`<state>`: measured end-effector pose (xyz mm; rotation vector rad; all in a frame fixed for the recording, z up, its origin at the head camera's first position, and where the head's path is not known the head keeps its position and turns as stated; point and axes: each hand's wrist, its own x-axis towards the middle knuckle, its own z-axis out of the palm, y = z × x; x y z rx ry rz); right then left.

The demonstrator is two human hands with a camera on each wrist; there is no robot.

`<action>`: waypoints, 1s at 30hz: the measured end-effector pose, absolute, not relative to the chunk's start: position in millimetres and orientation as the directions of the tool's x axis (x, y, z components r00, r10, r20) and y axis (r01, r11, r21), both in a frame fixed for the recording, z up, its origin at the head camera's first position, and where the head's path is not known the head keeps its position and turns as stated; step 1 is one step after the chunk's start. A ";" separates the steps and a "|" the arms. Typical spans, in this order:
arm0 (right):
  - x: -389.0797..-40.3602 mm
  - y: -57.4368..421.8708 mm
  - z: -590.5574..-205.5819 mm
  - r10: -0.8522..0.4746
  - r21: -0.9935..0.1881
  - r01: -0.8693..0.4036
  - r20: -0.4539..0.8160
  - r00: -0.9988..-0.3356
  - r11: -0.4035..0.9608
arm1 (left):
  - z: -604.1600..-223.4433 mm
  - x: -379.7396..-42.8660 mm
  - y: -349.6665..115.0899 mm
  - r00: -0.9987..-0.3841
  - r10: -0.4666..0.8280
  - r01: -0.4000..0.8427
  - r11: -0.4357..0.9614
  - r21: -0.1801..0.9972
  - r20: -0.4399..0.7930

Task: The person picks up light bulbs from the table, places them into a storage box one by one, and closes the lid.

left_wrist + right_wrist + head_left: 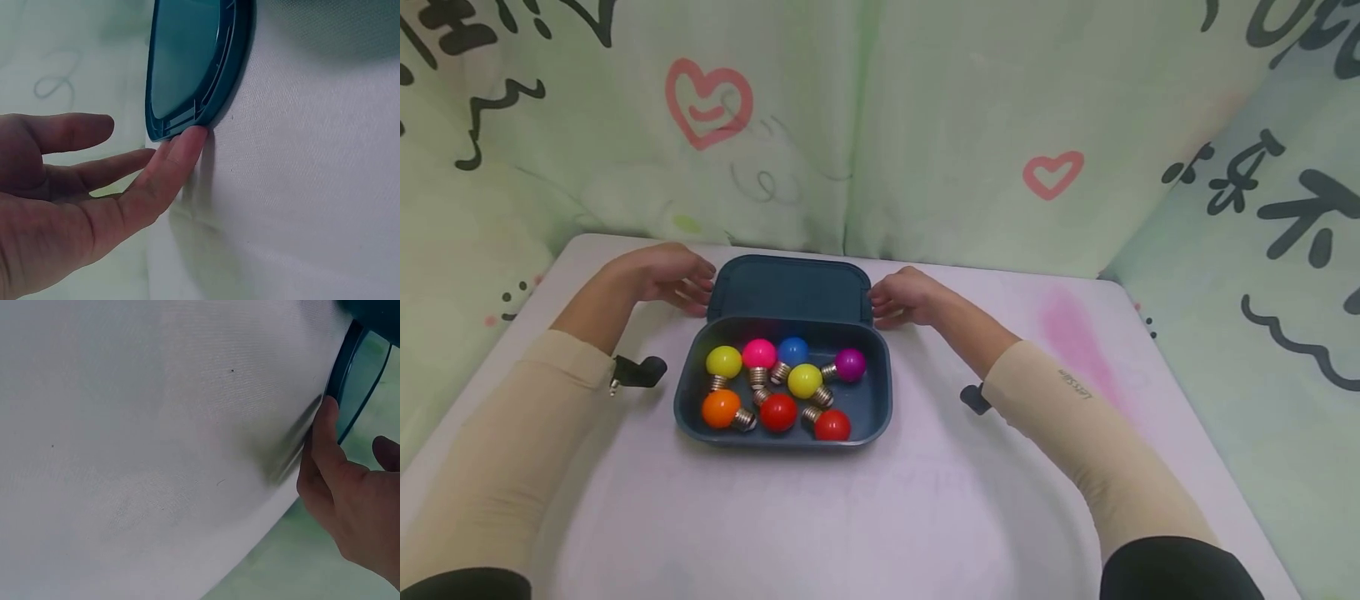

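Note:
A dark blue-grey plastic box [871, 412] holds several toy light bulbs in yellow, pink, blue, purple, orange and red, with silver screw bases. Directly behind it is the lid [790, 287], its ribbed rim [220, 87] showing in the left wrist view. My left hand [673, 279] touches the lid's left end with nearly straight fingertips, thumb held apart. At the opposite end, my right hand [906, 297] rests its fingertips against the lid's edge [344, 365], thumb also apart. Whether the lid lies flat or is slightly raised, I cannot tell.
A white table [850, 517] carries the box, with a pink stain [1078, 342] on its right part. Pale green curtains [940, 125] with hearts and black writing hang behind and at both sides. Small black devices [640, 372] are strapped at the wrists.

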<state>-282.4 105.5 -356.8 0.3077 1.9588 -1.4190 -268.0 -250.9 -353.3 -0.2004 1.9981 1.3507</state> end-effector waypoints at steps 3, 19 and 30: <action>-282.7 103.4 -358.9 -0.187 -0.751 0.563 -0.642 -0.743 0.344 | -355.4 -269.1 -251.5 -0.738 0.251 -0.479 0.459 0.748 -0.626; -282.9 103.0 -371.9 -0.047 -0.763 0.575 -0.613 -0.789 0.295 | -371.5 -272.1 -251.7 -0.800 0.173 -0.432 0.499 0.751 -0.575; -282.2 101.8 -372.0 -0.003 -0.789 0.530 -0.559 -0.829 0.311 | -373.2 -269.0 -251.8 -0.855 0.113 -0.394 0.494 0.776 -0.506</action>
